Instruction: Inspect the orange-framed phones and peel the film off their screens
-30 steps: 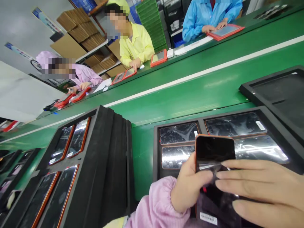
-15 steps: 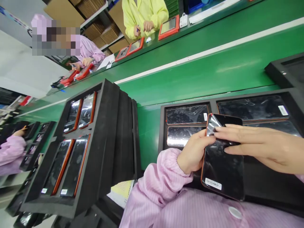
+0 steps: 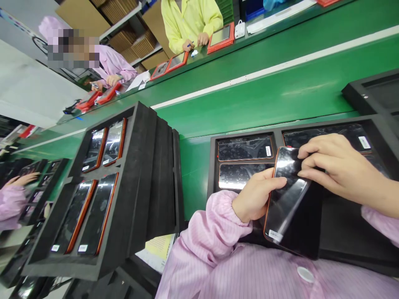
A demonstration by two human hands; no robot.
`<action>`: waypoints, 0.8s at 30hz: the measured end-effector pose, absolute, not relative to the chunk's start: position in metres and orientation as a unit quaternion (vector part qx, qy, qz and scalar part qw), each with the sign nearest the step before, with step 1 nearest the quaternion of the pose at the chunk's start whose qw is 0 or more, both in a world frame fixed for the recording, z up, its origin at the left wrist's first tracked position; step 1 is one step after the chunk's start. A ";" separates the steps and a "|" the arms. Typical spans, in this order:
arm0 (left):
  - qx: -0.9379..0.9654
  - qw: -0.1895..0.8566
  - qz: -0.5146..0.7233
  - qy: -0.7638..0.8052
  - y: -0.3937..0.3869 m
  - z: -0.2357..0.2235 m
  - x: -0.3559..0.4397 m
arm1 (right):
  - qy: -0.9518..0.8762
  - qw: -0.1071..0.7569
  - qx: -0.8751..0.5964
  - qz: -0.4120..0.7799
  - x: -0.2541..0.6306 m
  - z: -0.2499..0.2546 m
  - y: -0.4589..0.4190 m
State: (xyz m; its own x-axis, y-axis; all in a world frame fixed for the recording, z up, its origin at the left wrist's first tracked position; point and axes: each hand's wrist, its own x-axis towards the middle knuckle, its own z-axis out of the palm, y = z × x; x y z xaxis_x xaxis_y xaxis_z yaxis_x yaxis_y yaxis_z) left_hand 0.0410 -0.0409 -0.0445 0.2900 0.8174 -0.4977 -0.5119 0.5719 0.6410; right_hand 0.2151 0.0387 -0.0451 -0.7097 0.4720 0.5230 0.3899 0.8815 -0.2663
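My left hand (image 3: 256,194) grips the left edge of an orange-rimmed smartphone (image 3: 307,234), its thumb lying on the front. The phone is tilted, screen up, over a black foam tray (image 3: 213,176). Clear protective film (image 3: 285,207) is folded back from the right side of the screen, where the glass looks plain black. With fingers pinched together, my right hand (image 3: 338,164) holds the film near the top of the phone. A white barcode label (image 3: 275,236) shows at the bottom left. Several similar phones, such as one phone (image 3: 245,148), lie in the tray behind.
To the left stands a tilted stack of black foam trays (image 3: 146,174), phones in the top one. A green bench (image 3: 264,95) runs across. Beyond it, a person in yellow (image 3: 193,20) and a person in pink (image 3: 115,62) sit by red-cased devices. Another tray (image 3: 368,89) lies right.
My right hand has gone from flat fingers on the screen to a pinch at its upper part. The film has lifted from the screen's right side. My left hand keeps its hold.
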 end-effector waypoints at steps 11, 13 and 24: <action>0.195 0.644 0.601 0.431 -0.044 -0.054 0.053 | -0.755 0.353 -0.492 0.253 0.214 -0.034 0.027; 0.227 0.605 0.637 0.420 -0.050 -0.057 0.057 | -0.794 0.296 -0.465 0.255 0.209 -0.038 0.012; 0.304 0.513 0.692 0.408 -0.077 -0.034 0.021 | -0.933 0.189 -0.303 0.043 0.268 -0.025 -0.021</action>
